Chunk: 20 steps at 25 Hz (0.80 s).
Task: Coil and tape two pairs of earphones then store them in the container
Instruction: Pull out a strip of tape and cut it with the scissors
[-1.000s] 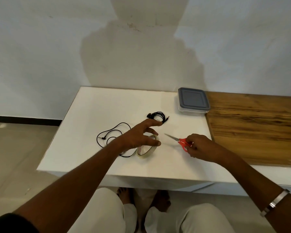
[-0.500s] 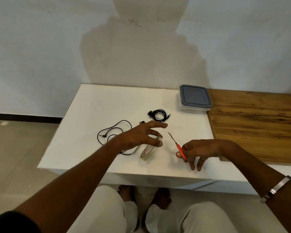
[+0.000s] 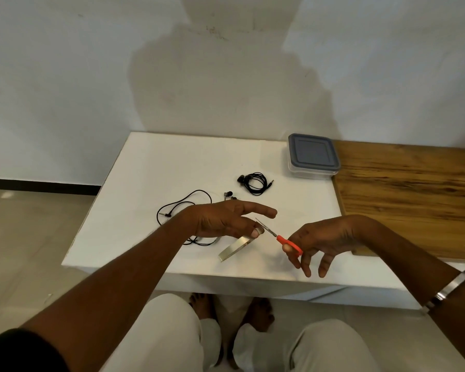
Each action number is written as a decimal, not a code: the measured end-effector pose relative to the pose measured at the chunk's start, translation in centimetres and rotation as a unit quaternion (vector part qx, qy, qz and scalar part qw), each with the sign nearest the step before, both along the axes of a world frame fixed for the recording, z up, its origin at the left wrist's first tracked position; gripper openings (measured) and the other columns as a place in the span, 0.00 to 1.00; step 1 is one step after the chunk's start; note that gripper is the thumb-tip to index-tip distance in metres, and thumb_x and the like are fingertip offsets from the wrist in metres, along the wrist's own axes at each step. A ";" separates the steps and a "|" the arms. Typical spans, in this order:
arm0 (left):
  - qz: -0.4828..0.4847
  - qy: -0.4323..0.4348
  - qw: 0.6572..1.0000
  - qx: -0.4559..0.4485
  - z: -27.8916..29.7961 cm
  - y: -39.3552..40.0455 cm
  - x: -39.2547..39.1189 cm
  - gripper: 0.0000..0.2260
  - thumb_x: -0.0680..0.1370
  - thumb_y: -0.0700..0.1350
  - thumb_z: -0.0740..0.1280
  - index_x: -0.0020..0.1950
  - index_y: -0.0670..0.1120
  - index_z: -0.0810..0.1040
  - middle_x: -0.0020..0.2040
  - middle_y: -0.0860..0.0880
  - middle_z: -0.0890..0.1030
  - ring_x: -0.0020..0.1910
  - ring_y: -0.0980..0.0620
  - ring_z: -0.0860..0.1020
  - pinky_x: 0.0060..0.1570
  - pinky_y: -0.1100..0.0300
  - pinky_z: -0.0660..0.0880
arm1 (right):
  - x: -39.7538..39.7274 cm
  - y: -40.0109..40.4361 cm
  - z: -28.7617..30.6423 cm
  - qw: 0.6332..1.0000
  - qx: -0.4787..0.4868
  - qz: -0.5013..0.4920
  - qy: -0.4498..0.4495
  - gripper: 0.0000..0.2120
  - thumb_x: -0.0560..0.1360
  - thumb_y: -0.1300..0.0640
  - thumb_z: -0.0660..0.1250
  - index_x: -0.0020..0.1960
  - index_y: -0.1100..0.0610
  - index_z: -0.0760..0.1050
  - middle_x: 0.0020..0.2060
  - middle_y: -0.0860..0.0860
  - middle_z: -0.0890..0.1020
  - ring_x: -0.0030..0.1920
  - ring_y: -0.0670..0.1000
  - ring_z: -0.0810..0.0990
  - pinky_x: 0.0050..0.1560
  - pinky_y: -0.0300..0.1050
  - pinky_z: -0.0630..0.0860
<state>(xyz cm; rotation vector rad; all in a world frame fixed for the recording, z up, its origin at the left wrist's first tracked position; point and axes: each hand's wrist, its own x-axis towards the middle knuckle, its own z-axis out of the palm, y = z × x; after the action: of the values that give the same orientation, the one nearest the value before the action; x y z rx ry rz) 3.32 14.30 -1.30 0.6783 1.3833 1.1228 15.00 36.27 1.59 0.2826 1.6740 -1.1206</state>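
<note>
Holding, left hand (image 3: 226,221): tape roll (image 3: 235,248) tilted on edge above the table; strip end pinched at a fingertip, index finger straight.
Right hand (image 3: 325,240): grips orange-handled scissors (image 3: 279,238); blades point toward the left fingertip, tips just beside the strip.
Coiled earphones (image 3: 255,182): on white table (image 3: 172,167), near the container.
Loose earphones (image 3: 183,208): uncoiled, partly hidden under the left hand.
Container (image 3: 313,157): grey lid on, at the far right of the table, beside wooden board (image 3: 414,197).
</note>
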 end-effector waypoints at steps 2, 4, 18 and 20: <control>-0.006 0.007 1.000 -0.004 0.1 0.1 -0.1 0.26 0.72 0.38 0.70 0.67 0.55 0.73 0.73 0.43 0.69 0.66 0.47 0.74 0.67 0.55 0.71 | 0.0 0.0 0.0 1.000 0.010 0.011 0.011 0.10 0.77 0.46 0.63 0.46 0.51 0.79 0.44 0.55 0.80 0.44 0.52 0.81 0.48 0.51 0.79; -0.010 0.004 1.000 -0.006 0.1 0.2 -0.1 0.26 0.72 0.38 0.70 0.67 0.55 0.73 0.73 0.42 0.69 0.65 0.47 0.75 0.67 0.53 0.71 | -0.1 0.0 0.0 0.999 0.017 0.024 0.020 0.11 0.77 0.45 0.63 0.45 0.51 0.79 0.43 0.54 0.80 0.44 0.52 0.80 0.48 0.49 0.78; -0.008 -0.006 1.000 -0.018 0.1 0.6 0.3 0.27 0.71 0.36 0.71 0.67 0.55 0.73 0.73 0.41 0.69 0.62 0.49 0.76 0.68 0.51 0.70 | 0.0 0.9 -1.4 0.994 0.048 0.059 0.080 0.10 0.78 0.50 0.64 0.41 0.52 0.79 0.37 0.51 0.80 0.35 0.47 0.77 0.38 0.38 0.74; -0.010 -0.012 1.000 -0.023 0.0 0.5 0.2 0.28 0.72 0.36 0.71 0.69 0.55 0.73 0.73 0.40 0.68 0.61 0.50 0.76 0.67 0.51 0.71 | 0.0 1.0 -1.4 0.994 0.062 0.061 0.070 0.11 0.77 0.48 0.64 0.42 0.53 0.79 0.37 0.51 0.80 0.35 0.48 0.78 0.38 0.39 0.74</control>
<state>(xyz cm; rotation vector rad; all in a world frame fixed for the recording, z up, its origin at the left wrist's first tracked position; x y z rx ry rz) 3.52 14.84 -1.30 0.6427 1.3749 1.0775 15.05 37.29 0.21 0.1822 1.8628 -0.9651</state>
